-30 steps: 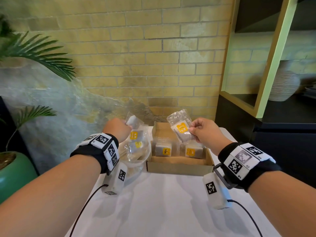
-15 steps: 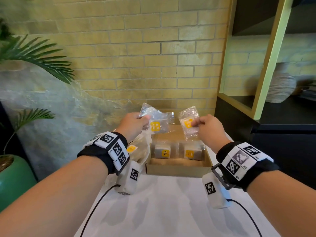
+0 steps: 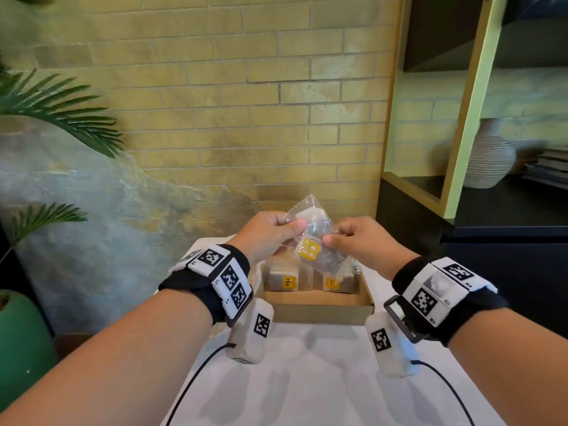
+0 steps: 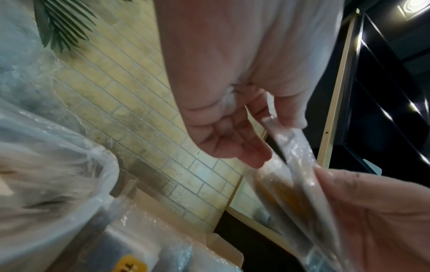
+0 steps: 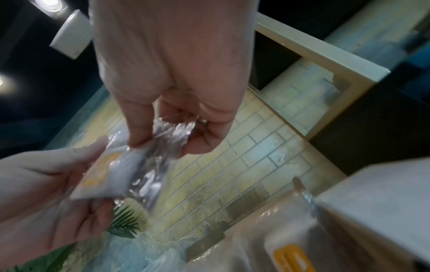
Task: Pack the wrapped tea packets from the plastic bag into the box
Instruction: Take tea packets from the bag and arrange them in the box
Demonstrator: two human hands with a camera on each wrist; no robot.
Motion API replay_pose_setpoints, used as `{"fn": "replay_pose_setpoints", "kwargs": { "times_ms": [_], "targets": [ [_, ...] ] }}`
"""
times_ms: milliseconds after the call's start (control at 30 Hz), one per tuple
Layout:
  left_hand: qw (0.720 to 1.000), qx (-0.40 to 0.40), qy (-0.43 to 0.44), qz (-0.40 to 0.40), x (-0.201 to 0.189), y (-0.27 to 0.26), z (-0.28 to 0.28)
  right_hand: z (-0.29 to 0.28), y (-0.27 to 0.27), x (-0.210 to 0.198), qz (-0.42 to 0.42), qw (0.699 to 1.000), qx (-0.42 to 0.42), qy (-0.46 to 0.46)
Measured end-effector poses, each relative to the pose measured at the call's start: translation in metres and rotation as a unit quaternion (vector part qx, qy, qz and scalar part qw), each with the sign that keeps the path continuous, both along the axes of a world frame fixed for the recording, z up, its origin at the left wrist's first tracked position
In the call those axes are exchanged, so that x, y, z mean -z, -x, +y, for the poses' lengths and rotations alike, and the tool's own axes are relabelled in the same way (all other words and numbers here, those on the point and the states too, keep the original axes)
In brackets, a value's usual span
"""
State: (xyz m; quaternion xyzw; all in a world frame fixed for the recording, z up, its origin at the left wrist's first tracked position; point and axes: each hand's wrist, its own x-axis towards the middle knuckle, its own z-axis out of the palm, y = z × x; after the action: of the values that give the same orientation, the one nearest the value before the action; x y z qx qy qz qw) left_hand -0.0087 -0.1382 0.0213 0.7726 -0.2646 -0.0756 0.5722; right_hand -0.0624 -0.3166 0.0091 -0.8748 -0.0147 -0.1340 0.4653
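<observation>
A yellow brick wall (image 3: 246, 87) rose behind a white tabletop (image 3: 322, 379), with a palm frond (image 3: 61, 115) off beyond the left hand and a dark shelf unit (image 3: 461, 87) with a ribbed vase (image 3: 488, 155) beyond the right. The left hand (image 3: 267, 235) and right hand (image 3: 365, 244) met in the air, both pinching clear-wrapped tea packets (image 3: 313, 241) between thumb and curled fingers; a yellow label showed just between the two thumbs. How many packets were in that overlapping bundle could not be told for sure. Directly beneath the hands sat the cardboard box (image 3: 319, 309), open, with two wrapped packets in the box (image 3: 284, 281) standing side by side, yellow labels facing the person. The plastic bag (image 4: 46, 156) lay just beside the box, below and outward of the left hand.
</observation>
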Motion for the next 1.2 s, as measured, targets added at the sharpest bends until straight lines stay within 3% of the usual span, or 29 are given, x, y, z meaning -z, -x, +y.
{"fn": "replay_pose_setpoints", "kwargs": {
  "times_ms": [200,367,733,833,1000,1200],
  "targets": [
    [0.992,-0.020,0.085,0.095,-0.003,0.005,-0.007,0.001,0.004,0.002,0.009,0.996,-0.016,-0.092],
    [0.996,-0.023,0.062,0.059,-0.003,0.010,-0.011,0.004,0.003,0.006,0.042,0.998,-0.008,-0.046],
    [0.984,-0.087,0.144,0.051,-0.007,0.011,-0.012,-0.007,-0.007,0.008,-0.008,0.985,0.158,-0.063],
    [0.984,-0.113,0.129,0.041,-0.005,0.011,-0.015,-0.002,-0.006,0.009,-0.010,0.986,0.158,-0.044],
    [0.995,-0.071,0.054,0.044,-0.002,0.016,-0.023,0.017,-0.005,0.010,-0.053,0.993,0.108,0.016],
    [0.994,-0.038,0.065,0.082,0.002,0.020,-0.025,0.025,-0.004,0.013,-0.097,0.990,0.094,-0.033]
  ]
}}
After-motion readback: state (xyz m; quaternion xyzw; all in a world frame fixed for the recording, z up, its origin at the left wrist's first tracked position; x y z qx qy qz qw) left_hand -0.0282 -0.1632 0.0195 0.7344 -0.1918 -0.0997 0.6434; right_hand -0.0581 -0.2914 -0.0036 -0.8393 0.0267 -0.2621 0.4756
